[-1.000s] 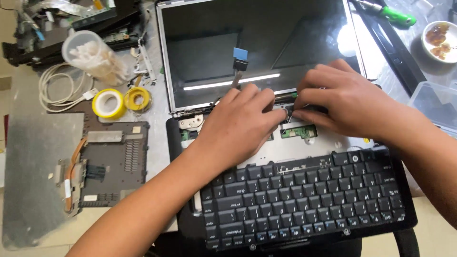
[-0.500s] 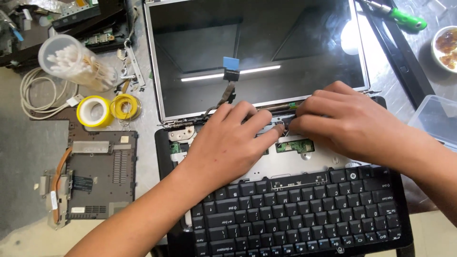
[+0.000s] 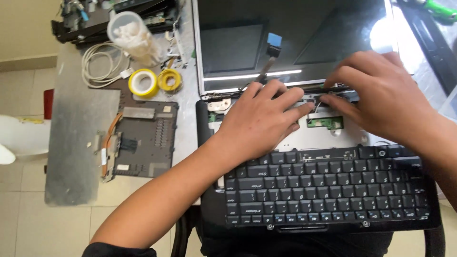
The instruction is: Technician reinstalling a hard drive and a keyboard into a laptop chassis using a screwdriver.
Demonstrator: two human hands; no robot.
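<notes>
Grey table [image 3: 78, 157]: laptop [image 3: 309, 138] hinge strip under left hand [image 3: 259, 119], right hand [image 3: 376, 97], fingertips pressing, unclenched.

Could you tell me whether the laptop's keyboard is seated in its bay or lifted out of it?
Out. The keyboard is slid toward the person, baring the grey metal tray and a green circuit board behind it.

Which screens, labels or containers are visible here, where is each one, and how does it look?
Laptop screen: top centre, lying flat, dark, glossy, silver-edged, unlit.
Blue tab: small square on the screen.
Plastic jar: upper left, clear, tilted, filled with white pieces.
White stickers: small, on the dark panel at left.
</notes>
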